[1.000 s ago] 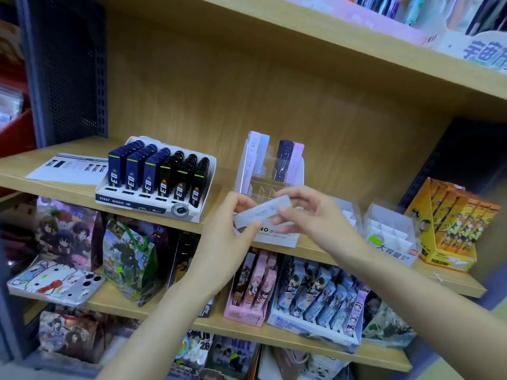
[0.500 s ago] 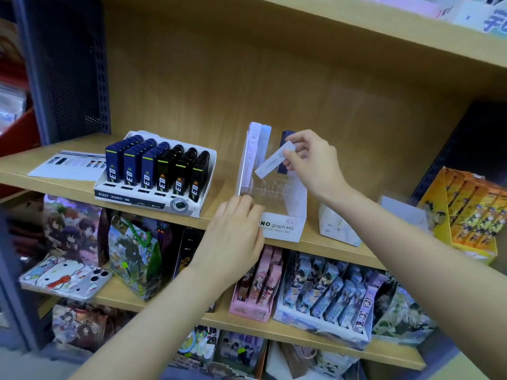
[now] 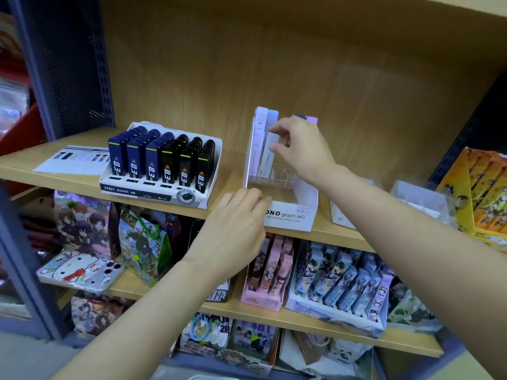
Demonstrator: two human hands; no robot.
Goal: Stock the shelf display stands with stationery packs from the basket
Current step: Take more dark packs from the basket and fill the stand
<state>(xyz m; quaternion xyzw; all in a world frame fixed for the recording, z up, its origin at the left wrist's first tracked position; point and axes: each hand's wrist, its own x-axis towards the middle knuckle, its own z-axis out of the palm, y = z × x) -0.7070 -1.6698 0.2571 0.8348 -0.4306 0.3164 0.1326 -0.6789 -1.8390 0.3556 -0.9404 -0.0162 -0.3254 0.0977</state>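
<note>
A white display stand [image 3: 290,215] marked "MONO graph MG" sits on the wooden shelf [image 3: 230,174]. My right hand [image 3: 299,148] pinches a slim white lead pack [image 3: 268,157] and holds it upright in a clear slot near the stand's left side. Two pale packs [image 3: 260,124] stand in the slots just behind it, and a purple pack [image 3: 311,119] shows above my knuckles. My left hand [image 3: 236,231] rests against the stand's front left corner, fingers bent over its edge. The basket is out of view.
A white tray of blue and black lead cases [image 3: 162,163] stands left of the stand, with a leaflet [image 3: 71,159] beside it. Clear empty holders [image 3: 417,198] and a yellow box [image 3: 482,193] sit to the right. Lower shelves hold character packs [image 3: 343,278].
My right hand has carried the white pack from tilted above the stand down and left into a slot, now upright. My left hand has shifted right onto the stand's front corner.
</note>
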